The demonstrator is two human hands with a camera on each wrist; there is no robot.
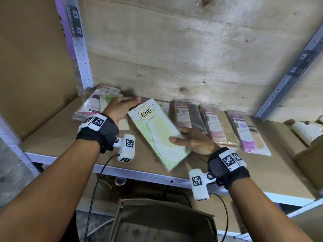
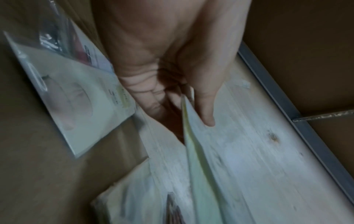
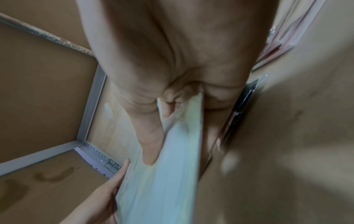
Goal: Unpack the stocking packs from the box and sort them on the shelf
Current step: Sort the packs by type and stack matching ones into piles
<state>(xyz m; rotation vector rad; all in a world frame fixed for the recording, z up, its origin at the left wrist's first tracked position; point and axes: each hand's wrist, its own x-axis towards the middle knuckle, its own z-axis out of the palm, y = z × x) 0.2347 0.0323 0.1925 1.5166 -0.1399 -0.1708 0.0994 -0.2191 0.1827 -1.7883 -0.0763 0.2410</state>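
A white and pale-green stocking pack marked ENE [image 1: 157, 135] is held tilted just above the cardboard-lined shelf [image 1: 57, 138]. My left hand [image 1: 129, 105] pinches its far end, thumb [image 2: 206, 109] on one face and fingers behind. My right hand [image 1: 180, 137] grips the near right edge, thumb on top and fingers underneath; the pack [image 3: 162, 181] runs out from that grip. Another ENE pack [image 2: 86, 98] lies on the left stack [image 1: 94, 103]. Three pink-labelled packs [image 1: 218, 126] lie in a row to the right. The open brown box [image 1: 122, 212] stands below the shelf.
A plywood board [image 1: 174, 49] backs the shelf, and perforated metal uprights [image 1: 82, 55] frame it. A cardboard panel closes the left side. A white ribbed item [image 1: 304, 131] and a cardboard box [image 1: 311, 154] sit at the far right. Cables hang from both wrist cameras.
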